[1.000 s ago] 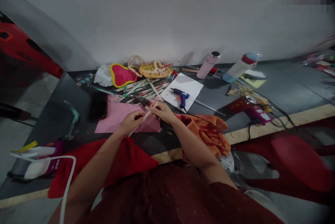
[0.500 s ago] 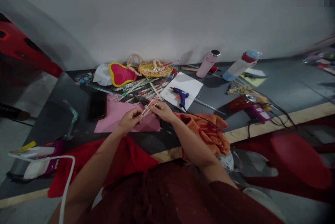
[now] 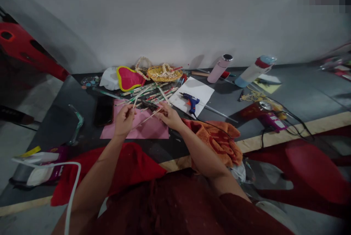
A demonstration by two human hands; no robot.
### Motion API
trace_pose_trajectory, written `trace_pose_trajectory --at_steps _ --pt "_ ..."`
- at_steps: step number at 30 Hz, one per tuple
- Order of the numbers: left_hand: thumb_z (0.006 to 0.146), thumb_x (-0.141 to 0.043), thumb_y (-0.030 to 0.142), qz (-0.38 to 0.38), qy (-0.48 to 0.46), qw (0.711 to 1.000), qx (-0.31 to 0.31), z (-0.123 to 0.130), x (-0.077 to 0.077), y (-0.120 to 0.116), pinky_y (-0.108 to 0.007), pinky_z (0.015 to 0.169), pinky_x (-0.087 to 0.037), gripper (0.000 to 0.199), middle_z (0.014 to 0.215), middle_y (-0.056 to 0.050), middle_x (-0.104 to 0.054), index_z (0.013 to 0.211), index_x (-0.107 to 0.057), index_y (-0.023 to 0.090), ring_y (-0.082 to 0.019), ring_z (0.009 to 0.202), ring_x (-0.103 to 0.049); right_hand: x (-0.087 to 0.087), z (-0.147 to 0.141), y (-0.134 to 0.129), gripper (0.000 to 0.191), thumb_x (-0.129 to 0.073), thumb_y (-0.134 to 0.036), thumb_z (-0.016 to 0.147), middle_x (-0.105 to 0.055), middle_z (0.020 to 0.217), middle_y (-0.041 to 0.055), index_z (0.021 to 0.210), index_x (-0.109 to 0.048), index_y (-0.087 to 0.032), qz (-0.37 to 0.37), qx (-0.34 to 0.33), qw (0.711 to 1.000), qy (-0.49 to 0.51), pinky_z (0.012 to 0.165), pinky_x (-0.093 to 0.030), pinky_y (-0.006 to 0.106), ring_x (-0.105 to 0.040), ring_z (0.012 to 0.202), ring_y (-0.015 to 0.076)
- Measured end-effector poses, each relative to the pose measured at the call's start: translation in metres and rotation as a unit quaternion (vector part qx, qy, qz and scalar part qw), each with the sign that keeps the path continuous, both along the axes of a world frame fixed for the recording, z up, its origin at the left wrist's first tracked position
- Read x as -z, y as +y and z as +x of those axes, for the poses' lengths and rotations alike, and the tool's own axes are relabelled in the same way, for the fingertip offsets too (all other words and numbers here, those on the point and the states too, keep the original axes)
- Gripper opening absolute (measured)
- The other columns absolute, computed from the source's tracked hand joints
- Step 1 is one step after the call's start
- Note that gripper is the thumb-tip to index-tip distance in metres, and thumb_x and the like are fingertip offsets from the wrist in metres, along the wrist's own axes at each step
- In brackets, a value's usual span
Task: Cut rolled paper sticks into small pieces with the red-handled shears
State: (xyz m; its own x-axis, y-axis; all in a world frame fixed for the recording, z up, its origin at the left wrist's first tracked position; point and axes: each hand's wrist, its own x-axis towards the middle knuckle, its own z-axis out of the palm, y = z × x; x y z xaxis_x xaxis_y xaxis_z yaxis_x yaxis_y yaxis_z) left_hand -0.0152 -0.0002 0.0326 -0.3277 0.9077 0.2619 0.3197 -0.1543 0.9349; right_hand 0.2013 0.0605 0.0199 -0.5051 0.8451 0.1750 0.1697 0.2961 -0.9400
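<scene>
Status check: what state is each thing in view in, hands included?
Right hand: closed on a thin stick
Left hand: pinched closed, apparently on another stick
Hot-glue gun: lying on white paper
Phone: flat, screen dark
Pink flask: upright
Orange towel: crumpled
Yellow basket: holding beads

Between hands (image 3: 124, 120) (image 3: 170, 117), pale stick (image 3: 149, 118) slants over pink sheet (image 3: 152, 131); near edge passable. Ahead: heaped sticks (image 3: 149, 94), basket (image 3: 164, 77) bar the way. Right: glue gun (image 3: 192, 102), bunched towel (image 3: 216, 140). Open counter (image 3: 226, 99) between white paper (image 3: 204, 88) and can (image 3: 256, 109).
</scene>
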Motion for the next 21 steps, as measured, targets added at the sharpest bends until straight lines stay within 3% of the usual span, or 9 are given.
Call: trace_pose_trajectory --at_steps 3,6,9,14,19,21 --pt "0.087 -0.049 0.030 -0.006 0.056 0.998 0.013 0.0029 -0.0013 -0.0022 -0.022 0.062 -0.045 0.022 0.084 -0.004 -0.064 0.101 -0.061 0.017 -0.010 0.066 -0.055 0.0007 0.0041 0.0026 0.041 -0.056 -0.031 0.085 -0.062 0.112 0.0098 0.124 -0.052 -0.018 0.137 0.063 0.981 -0.118 0.083 -0.048 0.032 -0.062 0.087 0.0172" --pt "0.087 -0.049 0.030 -0.004 0.089 0.996 0.011 0.0059 -0.0042 -0.0039 -0.024 0.072 -0.046 0.025 0.085 -0.004 -0.066 0.106 -0.060 0.016 -0.013 0.077 -0.059 0.0007 0.0052 0.0039 0.024 -0.051 -0.029 0.089 -0.065 0.107 0.0095 0.106 -0.062 -0.017 0.204 0.033 0.961 -0.184 0.090 -0.045 0.032 -0.059 0.097 0.0188" --pt "0.087 -0.049 0.032 -0.019 0.090 0.996 0.015 0.0071 -0.0060 -0.0050 -0.025 0.073 -0.047 0.028 0.087 -0.005 -0.067 0.107 -0.060 0.016 -0.014 0.077 -0.060 0.0008 0.0032 0.0036 0.021 -0.046 -0.026 0.092 -0.067 0.101 0.0074 0.101 -0.064 -0.018 0.246 0.002 0.946 -0.211 0.093 -0.042 0.032 -0.058 0.097 0.0182" --pt "0.087 -0.048 0.031 -0.018 0.151 0.988 0.016 0.0059 -0.0058 -0.0066 -0.027 0.075 -0.048 0.027 0.091 -0.006 -0.068 0.105 -0.062 0.016 -0.016 0.079 -0.062 0.0010 0.0050 0.0040 0.015 -0.051 -0.021 0.087 -0.065 0.099 0.0078 0.094 -0.064 -0.018 0.282 0.009 0.917 -0.283 0.099 -0.037 0.037 -0.055 0.098 0.0201" --pt "0.088 -0.047 0.029 0.013 0.194 0.981 0.007 0.0040 -0.0014 -0.0065 -0.029 0.084 -0.048 0.031 0.101 -0.008 -0.069 0.113 -0.061 0.016 -0.018 0.091 -0.064 -0.0002 0.0084 0.0019 0.031 -0.060 -0.026 0.079 -0.057 0.115 0.0114 0.108 -0.061 -0.017 0.267 0.016 0.904 -0.333 0.098 -0.037 0.040 -0.047 0.110 0.0239" --pt "0.088 -0.048 0.030 0.020 0.201 0.979 0.010 0.0036 0.0005 -0.0059 -0.030 0.086 -0.048 0.032 0.104 -0.010 -0.069 0.113 -0.062 0.016 -0.019 0.094 -0.064 -0.0002 0.0082 0.0017 0.028 -0.060 -0.028 0.079 -0.054 0.120 0.0103 0.106 -0.063 -0.019 0.271 0.005 0.906 -0.326 0.098 -0.036 0.041 -0.044 0.113 0.0244"
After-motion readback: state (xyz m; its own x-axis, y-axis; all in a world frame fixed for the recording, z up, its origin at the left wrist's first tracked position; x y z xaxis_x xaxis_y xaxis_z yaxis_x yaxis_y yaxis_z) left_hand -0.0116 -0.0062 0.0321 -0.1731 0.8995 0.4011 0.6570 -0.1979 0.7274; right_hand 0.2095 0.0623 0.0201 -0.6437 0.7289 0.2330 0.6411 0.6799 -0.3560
